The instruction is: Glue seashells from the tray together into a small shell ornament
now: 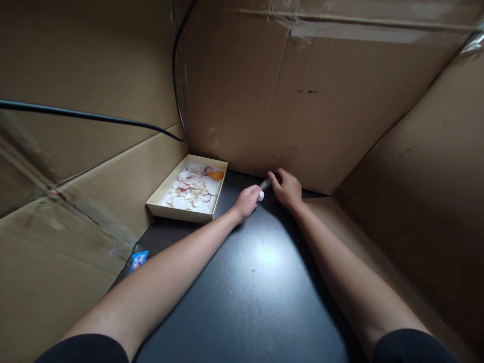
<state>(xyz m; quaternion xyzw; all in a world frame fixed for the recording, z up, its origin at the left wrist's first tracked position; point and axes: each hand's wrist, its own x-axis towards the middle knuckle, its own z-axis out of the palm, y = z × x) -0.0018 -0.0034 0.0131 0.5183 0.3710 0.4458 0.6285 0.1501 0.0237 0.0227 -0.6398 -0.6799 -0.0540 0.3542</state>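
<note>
Near the back wall, a small clear tube [265,184] spans the gap between my two hands, just above the dark tabletop. My left hand [247,202] is closed around its near end. A small white rounded piece [261,195], perhaps a cap, shows at the left fingertips. On the other side my right hand [289,190] has its fingers bent, with the thumb and fingertips at the tube's far end. The fingers partly cover the tube, so its full shape is hidden.
Left of my hands stands a shallow cream tray [181,215] holding shells, white pieces and an orange piece. A blue wrapped packet [139,259] lies near the table's left edge. Cardboard walls [242,101] enclose the dark table [242,302]; a black cable [94,116] hangs at left.
</note>
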